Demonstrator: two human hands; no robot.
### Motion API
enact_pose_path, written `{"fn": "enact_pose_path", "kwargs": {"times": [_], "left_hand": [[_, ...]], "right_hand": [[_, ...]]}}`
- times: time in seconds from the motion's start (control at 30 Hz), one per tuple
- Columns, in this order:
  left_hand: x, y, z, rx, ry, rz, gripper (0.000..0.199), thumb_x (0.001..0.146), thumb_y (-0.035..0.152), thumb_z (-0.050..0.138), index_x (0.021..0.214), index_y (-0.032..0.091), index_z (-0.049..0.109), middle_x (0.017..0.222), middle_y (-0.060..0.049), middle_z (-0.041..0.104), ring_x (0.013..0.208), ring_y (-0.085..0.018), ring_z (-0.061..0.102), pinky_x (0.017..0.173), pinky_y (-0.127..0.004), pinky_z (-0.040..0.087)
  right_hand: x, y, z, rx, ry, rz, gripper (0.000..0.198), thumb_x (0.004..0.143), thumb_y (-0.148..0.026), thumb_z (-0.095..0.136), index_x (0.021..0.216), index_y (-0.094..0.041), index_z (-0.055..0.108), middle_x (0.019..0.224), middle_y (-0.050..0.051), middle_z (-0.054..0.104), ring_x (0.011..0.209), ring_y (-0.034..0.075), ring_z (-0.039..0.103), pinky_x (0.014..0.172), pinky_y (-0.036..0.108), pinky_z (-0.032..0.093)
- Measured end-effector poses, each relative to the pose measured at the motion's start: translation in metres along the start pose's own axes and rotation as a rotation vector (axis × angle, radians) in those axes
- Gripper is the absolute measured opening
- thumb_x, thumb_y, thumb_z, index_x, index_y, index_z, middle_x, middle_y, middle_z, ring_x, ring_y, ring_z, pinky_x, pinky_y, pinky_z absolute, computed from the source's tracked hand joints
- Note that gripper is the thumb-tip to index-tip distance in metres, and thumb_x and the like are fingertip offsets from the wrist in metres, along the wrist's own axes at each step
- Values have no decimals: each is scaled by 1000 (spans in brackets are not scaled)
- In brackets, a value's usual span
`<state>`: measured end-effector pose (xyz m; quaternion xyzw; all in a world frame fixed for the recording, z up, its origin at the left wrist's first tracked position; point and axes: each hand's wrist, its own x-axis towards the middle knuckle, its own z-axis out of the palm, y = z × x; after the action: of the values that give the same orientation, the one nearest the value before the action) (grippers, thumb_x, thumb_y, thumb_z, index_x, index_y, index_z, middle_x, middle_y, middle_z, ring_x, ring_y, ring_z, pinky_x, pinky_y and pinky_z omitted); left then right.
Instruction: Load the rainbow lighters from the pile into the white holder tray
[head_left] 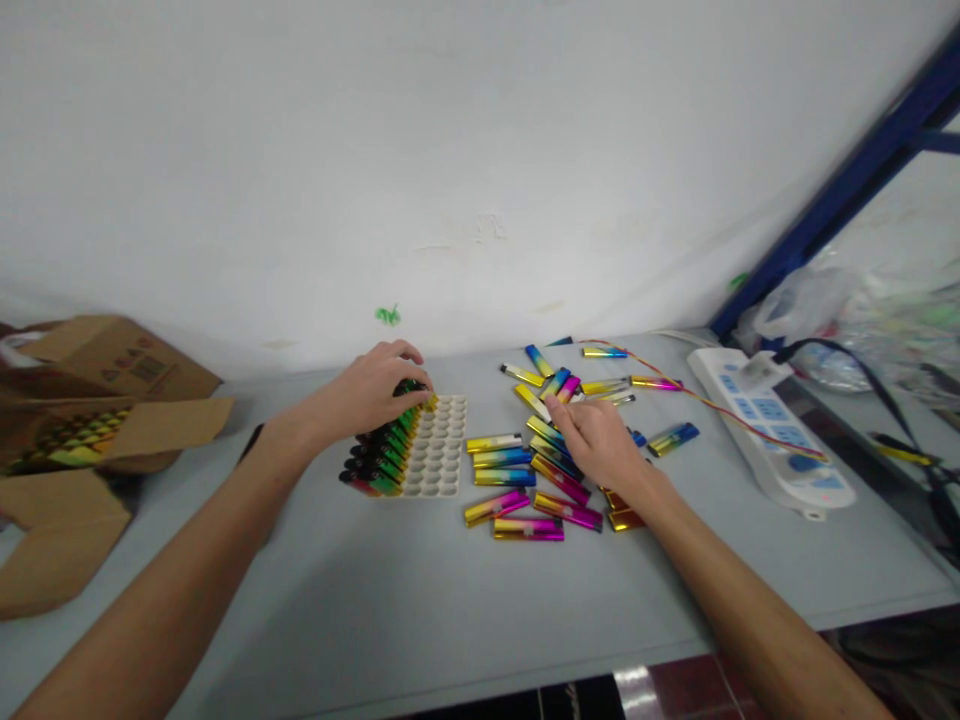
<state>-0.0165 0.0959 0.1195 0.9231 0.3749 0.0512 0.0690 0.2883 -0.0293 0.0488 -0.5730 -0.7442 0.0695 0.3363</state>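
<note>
My left hand [380,390] is closed at the far end of a white tray [435,455] with rows of round pockets. Its fingers pinch a lighter with a yellow end [430,402], mostly hidden by the hand. Green-and-yellow lighters with black tops [386,450] stand leaning in the tray's left pockets; the pockets on the right hold nothing. Over a loose pile of shiny lighters [517,458], coloured yellow, blue and magenta, my right hand [596,440] is curled. Its thumb presses by a magenta-and-yellow lighter [568,389]; the other fingers are largely hidden.
An open cardboard box [165,425] with lighters inside stands at the left. To the right lies a white power strip [772,430] with a plugged-in adapter and a thin red-yellow wire [705,402]. Plastic bags [810,300] sit behind it. A wall backs the grey table [375,610].
</note>
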Motion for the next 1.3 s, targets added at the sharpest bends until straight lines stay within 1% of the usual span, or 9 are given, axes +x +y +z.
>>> {"fn": "enact_pose_path", "kwargs": {"times": [0.17,0.33,0.5,0.67,0.73,0.83,0.97,1.13,1.3], "left_hand": [[-6,8,6,-24,73,6,39,99,49,52,119,27,78,140,-12,59,131,-33,55,116,-54,43],[-19,62,18,-31,299,46,34,103,40,53,123,21,72,140,-15,57,133,-31,53,117,-52,42],[-16,105,51,-130,173,159,23,103,26,54,111,22,75,116,-11,69,115,-28,60,109,-48,47],[0,101,82,-188,103,91,23,102,30,57,100,19,78,102,-12,70,101,-28,62,103,-48,47],[4,96,89,-273,89,67,22,101,30,59,98,19,77,99,-11,70,98,-28,63,100,-45,47],[5,95,93,-393,112,44,15,99,28,60,98,21,73,104,-10,71,103,-28,64,100,-42,47],[-2,105,88,-610,218,-72,10,100,32,61,104,23,64,98,-6,71,92,-24,66,88,-36,49],[-9,119,83,-1027,317,-193,22,101,43,60,114,25,54,78,2,64,69,-15,61,67,-26,45],[-5,117,84,-1611,159,-378,43,90,62,66,104,26,47,67,7,54,45,-7,33,45,-17,23]], "right_hand": [[1,-1,-3,15,-8,18,69,111,-58,22,53,-24,39,49,1,47,45,13,38,58,34,26],[3,6,-12,19,70,55,66,110,-58,22,55,-25,35,48,1,46,46,13,41,58,35,26],[4,15,-15,16,129,107,63,110,-56,24,55,-26,31,48,0,42,46,14,38,58,35,25],[5,20,-8,49,36,89,36,107,-53,44,86,-24,50,78,2,62,68,18,56,67,31,39],[5,20,-6,56,25,48,29,105,-52,50,100,-23,52,94,6,65,81,20,61,74,32,43],[6,18,-6,79,64,47,27,108,-48,45,107,-22,53,99,7,65,88,21,62,81,34,46],[6,16,-10,90,119,47,24,109,-44,44,105,-22,53,94,6,64,86,20,61,81,33,46],[5,13,-11,74,121,39,22,109,-41,45,105,-22,54,95,6,66,81,19,61,79,32,46],[4,11,-10,77,93,24,21,109,-40,45,107,-21,55,93,5,67,80,19,62,77,32,45]]}}
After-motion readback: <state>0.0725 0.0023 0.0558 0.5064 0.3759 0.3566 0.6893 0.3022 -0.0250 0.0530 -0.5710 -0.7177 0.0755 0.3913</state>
